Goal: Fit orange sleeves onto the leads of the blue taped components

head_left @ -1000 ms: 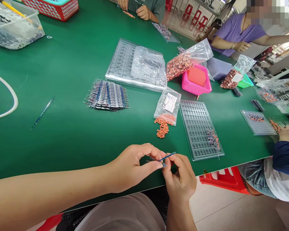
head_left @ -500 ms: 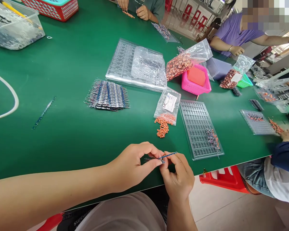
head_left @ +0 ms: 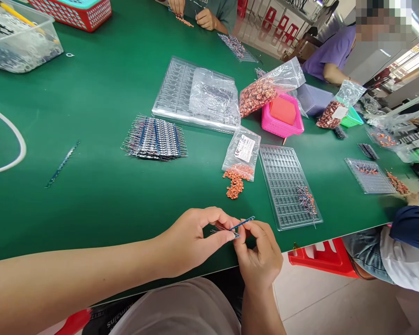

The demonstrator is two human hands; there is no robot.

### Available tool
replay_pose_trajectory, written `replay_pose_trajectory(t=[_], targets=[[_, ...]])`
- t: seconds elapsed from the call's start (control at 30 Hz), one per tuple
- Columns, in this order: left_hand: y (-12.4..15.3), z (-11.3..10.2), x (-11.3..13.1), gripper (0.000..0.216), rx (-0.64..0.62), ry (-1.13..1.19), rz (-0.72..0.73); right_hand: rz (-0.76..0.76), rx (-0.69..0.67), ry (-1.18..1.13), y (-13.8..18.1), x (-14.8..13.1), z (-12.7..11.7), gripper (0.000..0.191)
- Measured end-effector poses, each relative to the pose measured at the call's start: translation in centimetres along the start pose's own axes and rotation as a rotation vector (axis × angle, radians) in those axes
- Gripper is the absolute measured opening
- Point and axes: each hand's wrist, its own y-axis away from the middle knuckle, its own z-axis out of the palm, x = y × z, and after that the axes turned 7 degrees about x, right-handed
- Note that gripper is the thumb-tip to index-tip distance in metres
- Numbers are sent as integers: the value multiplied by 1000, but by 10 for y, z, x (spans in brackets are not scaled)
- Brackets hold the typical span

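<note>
My left hand (head_left: pixel 199 239) pinches a narrow blue circuit-board strip (head_left: pixel 243 223) with thin wire leads between thumb and fingers. Closed at the strip's right part is my right hand (head_left: pixel 260 246), thumb and forefinger together; whatever tiny thing they grip is hidden. Beyond the hands lies a loose heap of small orange rings (head_left: pixel 235 187), spilling from a labelled clear bag (head_left: pixel 242 151). To the right, a clear ribbed tray (head_left: pixel 282 186) carries a cluster of wired pieces with orange rings (head_left: pixel 307 201). A stack of similar blue strips with leads (head_left: pixel 156 138) sits farther left.
A large clear tray (head_left: pixel 171 88) has a plastic bag on it. Behind stand a bag of copper-coloured rings (head_left: pixel 256 97) and a pink basket (head_left: pixel 282 125). One loose strip (head_left: pixel 63 164) and a white cable (head_left: pixel 16 128) lie left. Co-workers sit across and at right.
The blue strip's free end tilts slightly higher, and my right hand has shifted a little. The co-worker in purple has turned and drawn an arm back.
</note>
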Motion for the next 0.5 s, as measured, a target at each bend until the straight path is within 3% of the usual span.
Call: replay_pose_trajectory(t=[0.5], targets=[[-1, 0, -1, 13, -7, 3, -41, 24, -50, -7, -4, -2, 1, 13]])
